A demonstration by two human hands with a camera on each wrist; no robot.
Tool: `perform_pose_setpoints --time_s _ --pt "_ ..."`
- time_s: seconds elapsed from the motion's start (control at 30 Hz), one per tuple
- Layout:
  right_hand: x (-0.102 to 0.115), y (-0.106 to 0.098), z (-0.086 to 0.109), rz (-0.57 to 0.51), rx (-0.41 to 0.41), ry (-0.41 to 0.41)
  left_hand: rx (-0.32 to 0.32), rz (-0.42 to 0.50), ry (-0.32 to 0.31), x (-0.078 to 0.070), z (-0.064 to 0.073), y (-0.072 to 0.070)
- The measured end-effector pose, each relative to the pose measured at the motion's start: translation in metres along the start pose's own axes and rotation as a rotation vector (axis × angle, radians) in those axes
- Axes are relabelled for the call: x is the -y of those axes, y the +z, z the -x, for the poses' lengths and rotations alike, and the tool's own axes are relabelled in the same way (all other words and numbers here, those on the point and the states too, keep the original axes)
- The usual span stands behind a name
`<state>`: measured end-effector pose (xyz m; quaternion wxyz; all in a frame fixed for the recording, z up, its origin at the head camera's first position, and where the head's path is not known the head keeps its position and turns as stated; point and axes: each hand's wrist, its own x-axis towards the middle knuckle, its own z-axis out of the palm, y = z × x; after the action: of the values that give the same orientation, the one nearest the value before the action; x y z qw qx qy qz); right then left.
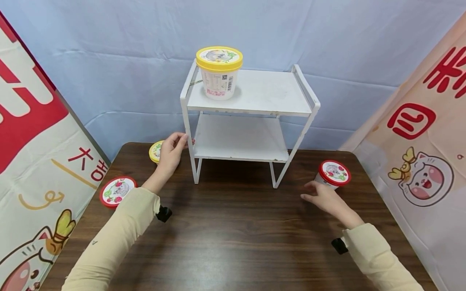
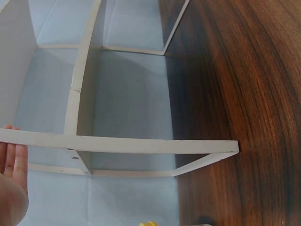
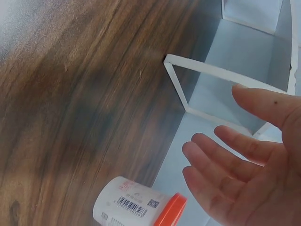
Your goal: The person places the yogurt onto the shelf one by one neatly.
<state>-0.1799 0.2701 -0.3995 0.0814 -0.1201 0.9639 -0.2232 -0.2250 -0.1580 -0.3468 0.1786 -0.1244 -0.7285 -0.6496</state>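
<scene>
A white two-tier shelf rack (image 1: pixel 240 135) stands on the brown table. My left hand (image 1: pixel 172 151) holds its left front post, thumb in front and fingers passing behind; in the left wrist view those fingers (image 2: pixel 19 165) show behind the post. To the right of the rack, my right hand (image 1: pixel 325 198) is held with thumb and fingers spread apart, nothing between them. Just beyond it stands a red-lidded tub (image 1: pixel 334 173), whose white side with a barcode shows in the right wrist view. On the rack's top shelf, at the left, sits a yellow-lidded tub (image 1: pixel 220 74).
Left of the rack, another yellow-lidded tub (image 1: pixel 155 151) is partly hidden by my left hand. A second red-lidded tub (image 1: pixel 117 191) stands at the table's left edge, partly behind the sleeve. Light-blue cloth (image 1: pixel 120 68) hangs behind, with printed banners (image 1: pixel 418 133) at both sides.
</scene>
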Motion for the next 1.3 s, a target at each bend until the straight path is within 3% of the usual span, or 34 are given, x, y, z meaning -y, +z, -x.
perform_pose_setpoints --time_s 0.43,0.73,0.93,1.3 --pt "-0.008 -0.011 0.001 -0.010 -0.129 0.019 -0.016 -0.031 0.010 -0.001 0.000 0.000" --pt "-0.015 -0.019 0.002 -0.009 -0.155 0.064 -0.018 -0.037 0.007 -0.001 0.001 0.000" --pt "-0.018 -0.024 0.002 -0.009 -0.204 0.122 -0.012 -0.021 0.013 0.000 0.000 0.000" --pt "-0.024 -0.027 0.003 -0.003 -0.307 0.139 0.000 0.010 0.019 0.002 0.000 0.000"
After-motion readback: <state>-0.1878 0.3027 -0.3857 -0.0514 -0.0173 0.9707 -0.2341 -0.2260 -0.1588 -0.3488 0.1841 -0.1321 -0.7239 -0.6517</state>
